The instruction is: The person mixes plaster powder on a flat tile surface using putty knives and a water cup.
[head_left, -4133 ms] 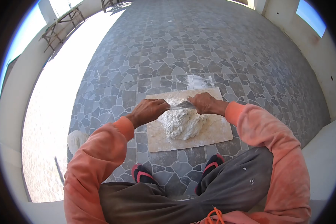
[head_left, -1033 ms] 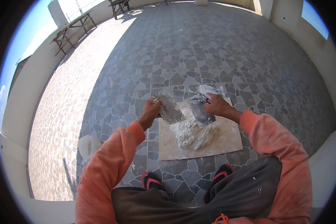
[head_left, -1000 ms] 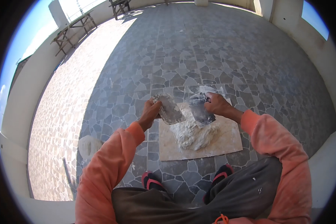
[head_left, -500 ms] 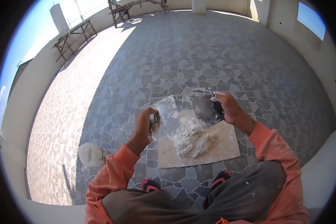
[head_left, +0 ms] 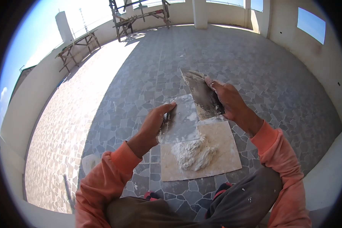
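My left hand (head_left: 152, 122) is closed on the near left edge of a pale, flat putty spreader (head_left: 183, 121) smeared with white. My right hand (head_left: 231, 99) grips a darker putty spreader (head_left: 202, 93) with pale residue along its edges. This blade stands tilted, its lower left side overlapping the right edge of the pale spreader in this view. Just below both tools, a lumpy heap of white putty (head_left: 195, 155) sits on a beige tile-like board (head_left: 227, 154). The pale spreader hides the board's far left corner.
Grey stone-pattern flooring (head_left: 140, 89) surrounds the board. A whitish plastic container (head_left: 89, 162) stands left of my left sleeve. Farther off are a wooden trestle (head_left: 78, 47) and a taller wooden scaffold (head_left: 140, 19) by the low wall. My sandalled feet (head_left: 152, 195) are near the board's front edge.
My right hand has raised and tilted the dark spreader, bringing it over beside the pale one. My left hand has shifted right with the pale spreader. The view has tilted up slightly.
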The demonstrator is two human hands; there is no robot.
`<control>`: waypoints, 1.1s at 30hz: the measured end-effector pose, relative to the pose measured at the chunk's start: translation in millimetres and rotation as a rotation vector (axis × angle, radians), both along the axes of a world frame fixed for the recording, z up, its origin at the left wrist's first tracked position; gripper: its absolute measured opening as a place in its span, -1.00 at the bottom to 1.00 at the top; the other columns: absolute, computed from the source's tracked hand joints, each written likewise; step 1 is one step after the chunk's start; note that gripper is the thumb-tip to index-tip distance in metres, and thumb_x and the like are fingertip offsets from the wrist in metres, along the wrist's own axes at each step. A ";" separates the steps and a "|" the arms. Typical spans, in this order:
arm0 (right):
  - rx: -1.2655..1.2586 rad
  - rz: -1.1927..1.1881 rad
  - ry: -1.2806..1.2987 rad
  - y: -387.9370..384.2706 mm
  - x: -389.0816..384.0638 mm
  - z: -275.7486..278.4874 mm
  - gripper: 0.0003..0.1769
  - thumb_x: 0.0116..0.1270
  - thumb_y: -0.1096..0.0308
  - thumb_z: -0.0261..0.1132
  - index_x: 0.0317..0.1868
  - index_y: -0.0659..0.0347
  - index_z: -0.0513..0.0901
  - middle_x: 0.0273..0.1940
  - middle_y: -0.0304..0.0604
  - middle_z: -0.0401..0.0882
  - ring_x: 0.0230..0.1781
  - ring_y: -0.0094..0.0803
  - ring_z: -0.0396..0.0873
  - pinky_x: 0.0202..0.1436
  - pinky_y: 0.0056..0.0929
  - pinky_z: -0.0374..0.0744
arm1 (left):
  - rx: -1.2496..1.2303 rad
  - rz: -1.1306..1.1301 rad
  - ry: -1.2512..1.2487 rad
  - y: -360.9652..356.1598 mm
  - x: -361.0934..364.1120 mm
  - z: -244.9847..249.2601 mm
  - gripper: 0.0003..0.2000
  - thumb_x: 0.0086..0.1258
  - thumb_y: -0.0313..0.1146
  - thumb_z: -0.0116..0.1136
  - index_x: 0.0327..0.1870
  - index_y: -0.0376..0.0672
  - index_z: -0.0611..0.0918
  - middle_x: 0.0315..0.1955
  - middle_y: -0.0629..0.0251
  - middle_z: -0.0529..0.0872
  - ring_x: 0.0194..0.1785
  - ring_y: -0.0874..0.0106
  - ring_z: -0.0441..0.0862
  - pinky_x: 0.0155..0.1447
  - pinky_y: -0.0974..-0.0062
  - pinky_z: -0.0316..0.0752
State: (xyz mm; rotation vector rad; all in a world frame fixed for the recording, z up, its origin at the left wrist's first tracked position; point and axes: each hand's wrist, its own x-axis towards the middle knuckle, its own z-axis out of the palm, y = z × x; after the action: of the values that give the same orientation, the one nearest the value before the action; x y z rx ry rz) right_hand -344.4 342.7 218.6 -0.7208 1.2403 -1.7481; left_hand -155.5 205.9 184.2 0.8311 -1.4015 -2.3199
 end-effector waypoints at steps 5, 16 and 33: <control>-0.039 -0.013 -0.004 0.9 7.2 3.6 -0.51 0.50 0.14 0.17 0.07 0.53 0.51 -0.11 -0.03 0.61 -0.22 -0.39 0.68 -0.18 -0.39 0.75 | 0.043 -0.059 0.105 18.2 -4.4 1.5 -0.66 0.48 -0.22 0.05 -0.03 -0.40 0.57 -0.33 0.16 0.71 -0.44 0.44 0.73 -0.36 0.56 0.70; 0.120 0.071 0.096 12.8 38.8 -18.5 -0.60 0.47 0.14 0.23 -0.09 0.41 0.59 -0.31 -0.14 0.65 -0.41 -0.58 0.61 -0.40 -0.53 0.66 | 0.062 0.020 0.102 36.0 21.5 -3.4 -0.63 0.49 -0.24 -0.02 0.02 -0.45 0.54 -0.30 0.09 0.72 -0.42 0.42 0.74 -0.33 0.55 0.69; 0.233 0.327 0.348 30.7 23.3 -36.6 -0.59 0.42 0.07 0.29 -0.14 0.35 0.62 -0.40 -0.19 0.62 -0.47 -0.61 0.57 -0.43 -0.59 0.60 | 0.041 0.174 0.118 20.6 44.2 -16.6 -0.64 0.48 -0.23 0.02 0.03 -0.42 0.53 -0.27 0.10 0.70 -0.37 0.36 0.75 -0.28 0.50 0.71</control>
State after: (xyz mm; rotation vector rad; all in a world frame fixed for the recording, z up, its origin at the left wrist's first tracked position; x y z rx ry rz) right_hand -321.1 373.5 181.9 -1.0519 1.4348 -1.2224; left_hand -111.3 226.5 167.6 0.7813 -1.1879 -2.2329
